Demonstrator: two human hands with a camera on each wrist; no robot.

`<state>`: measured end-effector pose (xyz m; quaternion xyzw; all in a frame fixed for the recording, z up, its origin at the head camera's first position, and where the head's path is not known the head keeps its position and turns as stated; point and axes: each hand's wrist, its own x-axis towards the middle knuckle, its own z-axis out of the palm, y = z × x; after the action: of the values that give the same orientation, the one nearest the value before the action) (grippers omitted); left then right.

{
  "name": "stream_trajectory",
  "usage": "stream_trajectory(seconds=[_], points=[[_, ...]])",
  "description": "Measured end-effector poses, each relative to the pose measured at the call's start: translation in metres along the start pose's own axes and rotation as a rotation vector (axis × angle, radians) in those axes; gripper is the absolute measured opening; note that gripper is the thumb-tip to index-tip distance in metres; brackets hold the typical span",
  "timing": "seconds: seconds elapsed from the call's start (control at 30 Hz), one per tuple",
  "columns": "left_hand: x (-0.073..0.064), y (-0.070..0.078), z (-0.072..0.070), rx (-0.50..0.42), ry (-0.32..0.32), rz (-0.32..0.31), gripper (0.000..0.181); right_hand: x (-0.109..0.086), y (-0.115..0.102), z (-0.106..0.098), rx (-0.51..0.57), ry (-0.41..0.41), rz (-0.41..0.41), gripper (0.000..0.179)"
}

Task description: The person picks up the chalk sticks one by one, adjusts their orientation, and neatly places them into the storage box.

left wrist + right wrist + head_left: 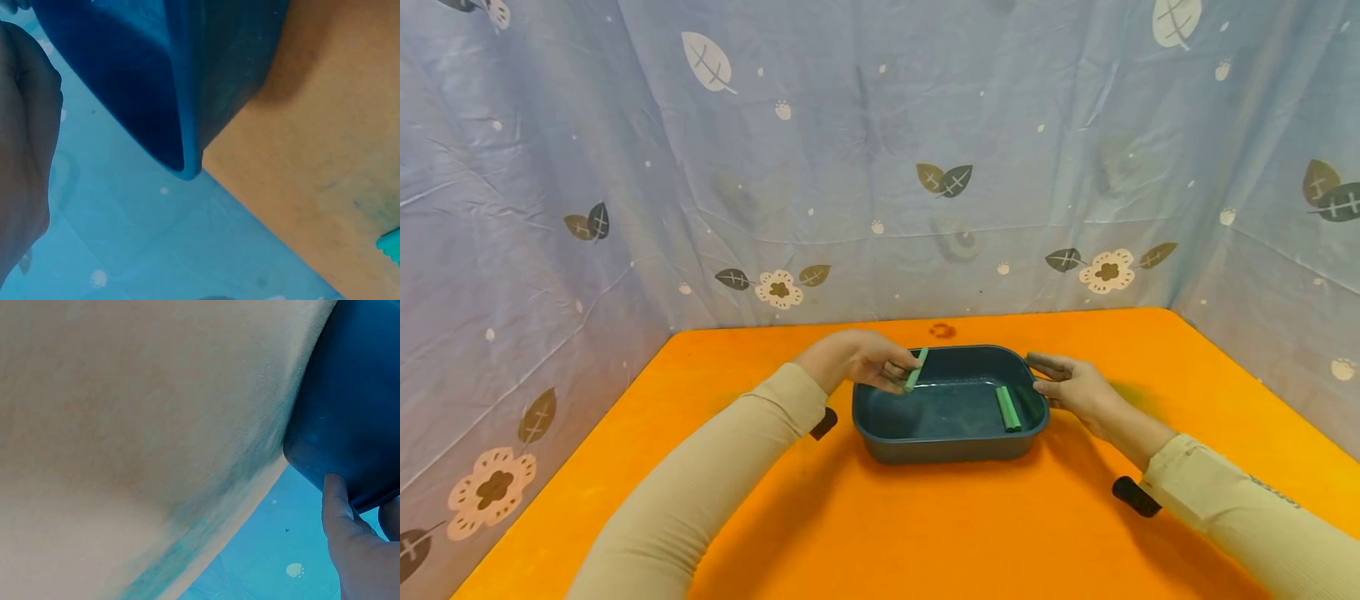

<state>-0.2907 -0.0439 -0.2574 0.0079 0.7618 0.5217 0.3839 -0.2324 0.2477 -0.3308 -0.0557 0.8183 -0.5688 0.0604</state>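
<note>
My left hand (880,360) pinches a thin green stick (917,369) above the left end of a deep, dark blue-green tray (951,450). In the left wrist view the edge of this hand (28,150) shows beside the tray's rim (190,125); the stick is out of that view. Two green sticks (1008,408) lie side by side inside the tray, near its right end. At that end my right hand (1078,392) holds the rim, thumb over the edge. The right wrist view has a finger (335,500) against the tray's outer wall (350,406).
The tray stands on an orange table (962,533) with greenish smudges. A ribbed green piece (390,245) lies on it in the left wrist view. Patterned curtains (865,192) enclose the back and sides. Black fittings (1137,497) hang under both wrists.
</note>
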Motion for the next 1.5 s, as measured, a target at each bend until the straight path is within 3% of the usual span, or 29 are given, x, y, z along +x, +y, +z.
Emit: stream_trajectory(seconds=[0.23,0.47,0.7,0.83,1.13,1.5], points=[[0.008,0.008,0.005,0.01,0.024,-0.008,0.011,0.001,0.001,-0.001,0.003,0.002,-0.01,0.057],[0.018,0.017,0.011,0.006,0.025,-0.018,0.031,0.001,0.0,-0.001,0.002,0.005,-0.003,0.057],[0.027,0.022,0.018,-0.028,0.013,-0.023,0.007,0.001,-0.001,0.001,0.0,0.019,0.004,0.056],[0.031,0.024,0.021,-0.031,0.009,-0.017,0.006,0.001,-0.001,0.001,0.001,0.023,0.008,0.056],[0.047,0.023,0.028,-0.052,-0.013,-0.036,0.038,0.002,0.0,0.001,0.006,0.021,0.006,0.056],[0.064,0.02,0.04,-0.01,-0.023,-0.042,0.036,0.001,-0.001,0.0,0.03,0.014,-0.007,0.056]])
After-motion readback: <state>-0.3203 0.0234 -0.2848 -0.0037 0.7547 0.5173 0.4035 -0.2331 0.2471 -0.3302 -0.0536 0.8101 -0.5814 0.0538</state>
